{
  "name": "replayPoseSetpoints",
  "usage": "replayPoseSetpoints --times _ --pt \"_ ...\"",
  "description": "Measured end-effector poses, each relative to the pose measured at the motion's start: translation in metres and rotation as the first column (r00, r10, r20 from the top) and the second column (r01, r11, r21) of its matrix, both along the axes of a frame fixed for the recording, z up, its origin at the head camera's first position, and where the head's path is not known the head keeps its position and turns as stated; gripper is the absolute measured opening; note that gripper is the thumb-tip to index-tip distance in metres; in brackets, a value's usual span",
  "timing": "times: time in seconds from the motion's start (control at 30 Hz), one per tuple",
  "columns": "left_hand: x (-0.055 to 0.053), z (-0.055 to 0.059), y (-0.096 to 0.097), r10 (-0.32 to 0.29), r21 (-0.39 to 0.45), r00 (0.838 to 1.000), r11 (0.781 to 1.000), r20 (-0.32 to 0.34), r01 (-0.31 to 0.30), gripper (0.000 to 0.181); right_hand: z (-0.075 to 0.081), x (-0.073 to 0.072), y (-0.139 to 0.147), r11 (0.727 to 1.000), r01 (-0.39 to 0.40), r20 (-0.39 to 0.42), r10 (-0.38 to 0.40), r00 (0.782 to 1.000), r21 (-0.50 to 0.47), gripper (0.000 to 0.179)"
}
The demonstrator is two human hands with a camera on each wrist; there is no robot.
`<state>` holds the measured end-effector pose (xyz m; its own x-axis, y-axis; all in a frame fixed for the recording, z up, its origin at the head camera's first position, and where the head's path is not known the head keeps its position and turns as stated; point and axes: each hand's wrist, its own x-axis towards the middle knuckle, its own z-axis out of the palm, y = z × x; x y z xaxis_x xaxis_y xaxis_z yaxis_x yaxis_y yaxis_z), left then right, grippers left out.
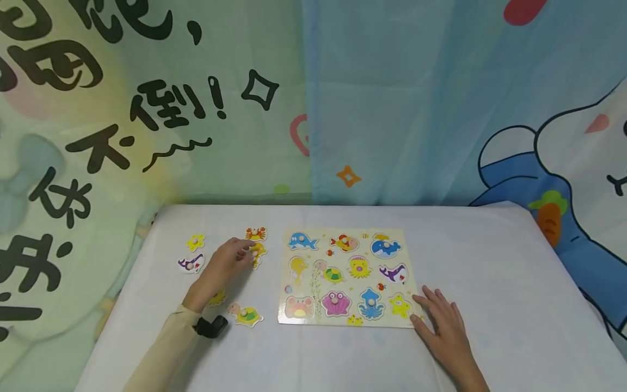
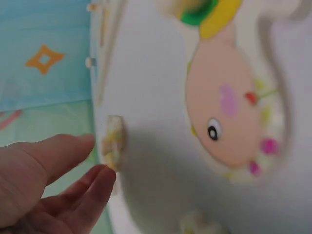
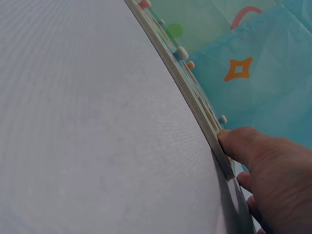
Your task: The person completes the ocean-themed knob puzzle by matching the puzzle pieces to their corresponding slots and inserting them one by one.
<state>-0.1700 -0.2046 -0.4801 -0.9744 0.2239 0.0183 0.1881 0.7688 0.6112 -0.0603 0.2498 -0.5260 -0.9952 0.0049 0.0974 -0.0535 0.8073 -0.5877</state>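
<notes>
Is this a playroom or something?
Probably a play corner: a sea-animal peg puzzle board lies on a white-covered table, loose animal pieces such as a crab piece sit beside it, and cartoon curtains hang behind.

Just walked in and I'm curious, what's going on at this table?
A person is working a sea-animal peg puzzle. The left hand reaches among loose pieces, its fingers at the yellow seahorse piece. The right hand rests flat, its thumb against the puzzle board corner. Several pieces already sit in the board.
</notes>
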Motion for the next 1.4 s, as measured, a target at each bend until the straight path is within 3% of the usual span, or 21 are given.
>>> replayPoseSetpoints --times 0.2,0.37,0.5,0.67,0.83,1.1,1.27,1.4 --pt "-0.017 -0.014 0.004 0.015 -0.029 0.996 1.000 0.089 -0.012 0.024 -0.001 0.001 -0.002 1.000 -0.003 -0.006 0.003 1.000 0.002 0.041" --pt "-0.020 -0.017 0.006 0.079 -0.029 0.991 0.997 0.110 -0.076 0.021 -0.001 0.001 -0.001 1.000 -0.001 0.003 0.001 1.000 0.013 0.042" --pt "-0.016 -0.016 0.008 0.097 -0.044 0.992 0.995 0.085 -0.093 0.018 0.000 0.000 -0.002 1.000 -0.001 0.010 0.001 1.000 0.004 0.042" --pt "-0.005 -0.010 0.014 0.046 -0.023 0.999 0.999 -0.019 -0.046 0.012 0.001 0.000 -0.003 1.000 0.001 0.019 -0.001 1.000 0.011 0.042" --pt "0.003 -0.006 0.030 -0.011 0.000 0.995 1.000 -0.101 0.011 0.010 -0.001 0.000 -0.001 1.000 0.004 0.010 -0.004 1.000 0.015 0.042" --pt "0.013 -0.016 0.064 -0.109 -0.005 0.992 0.994 -0.068 0.108 0.009 -0.002 0.000 -0.001 1.000 0.005 0.010 -0.005 1.000 -0.001 0.042" --pt "0.010 -0.020 0.080 -0.133 0.003 0.990 0.991 -0.052 0.133 0.009 -0.002 0.001 -0.001 1.000 0.004 0.008 -0.004 1.000 -0.005 0.041" --pt "0.006 -0.021 0.089 -0.128 -0.002 0.992 0.992 0.010 0.128 0.011 -0.001 0.001 0.000 1.000 0.002 -0.001 -0.002 1.000 -0.006 0.041"
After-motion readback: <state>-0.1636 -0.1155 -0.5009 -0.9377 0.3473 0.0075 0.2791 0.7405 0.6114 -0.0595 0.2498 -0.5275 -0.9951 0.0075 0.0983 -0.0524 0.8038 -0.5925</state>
